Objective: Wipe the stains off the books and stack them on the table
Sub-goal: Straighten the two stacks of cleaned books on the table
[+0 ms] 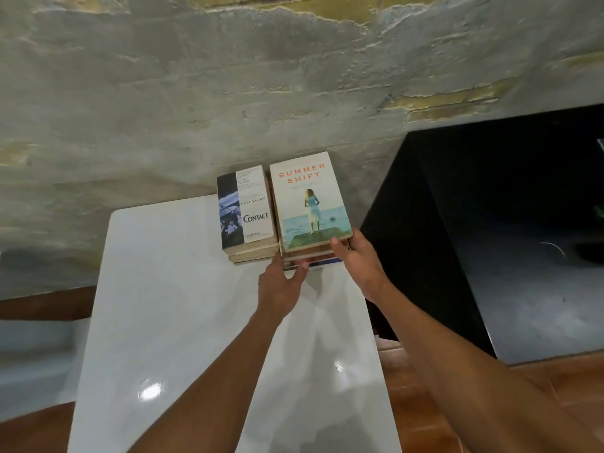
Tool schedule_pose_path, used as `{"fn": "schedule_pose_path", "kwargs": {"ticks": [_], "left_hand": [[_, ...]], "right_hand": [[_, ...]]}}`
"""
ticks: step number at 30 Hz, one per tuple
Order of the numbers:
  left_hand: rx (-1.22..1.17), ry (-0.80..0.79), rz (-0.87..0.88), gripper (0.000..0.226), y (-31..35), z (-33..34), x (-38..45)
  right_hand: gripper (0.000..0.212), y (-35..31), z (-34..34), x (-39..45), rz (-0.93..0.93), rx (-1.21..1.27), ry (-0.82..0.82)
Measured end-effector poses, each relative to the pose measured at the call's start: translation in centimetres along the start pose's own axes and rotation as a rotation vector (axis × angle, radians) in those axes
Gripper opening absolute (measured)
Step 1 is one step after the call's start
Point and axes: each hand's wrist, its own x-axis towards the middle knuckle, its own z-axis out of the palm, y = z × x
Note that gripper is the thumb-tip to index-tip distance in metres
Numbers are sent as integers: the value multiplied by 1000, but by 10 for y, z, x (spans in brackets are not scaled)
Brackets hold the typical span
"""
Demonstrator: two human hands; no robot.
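Observation:
Two stacks of paperbacks stand side by side at the far edge of the white table (183,322), against the wall. The left stack is topped by "Contact" (245,207). The right stack is topped by "Summer Shift" (310,201), a cover with a figure by the sea. My left hand (281,286) holds the near left corner of the right stack, fingers curled under its lower books. My right hand (356,256) grips the stack's near right corner, thumb on the top cover. No cloth is in view.
A rough grey plastered wall (228,93) rises directly behind the books. A tall black cabinet or appliance (490,223) stands just right of the table. Reddish-brown floor (425,403) shows below it and at the left.

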Motion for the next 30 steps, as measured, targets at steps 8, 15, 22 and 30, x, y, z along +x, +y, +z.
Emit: {"fn": "schedule_pose_path", "kwargs": {"ticks": [8, 15, 22, 30], "left_hand": [[32, 4, 48, 50, -5, -2, -1], [66, 24, 89, 47, -18, 1, -11], [53, 71, 56, 56, -17, 9, -15], [-80, 114, 30, 74, -32, 22, -5]], "right_hand": [[36, -5, 2, -3, -11, 101, 47], [38, 14, 5, -15, -2, 39, 90], [77, 15, 2, -18, -54, -183, 52], [68, 19, -6, -11, -32, -454, 36]]}}
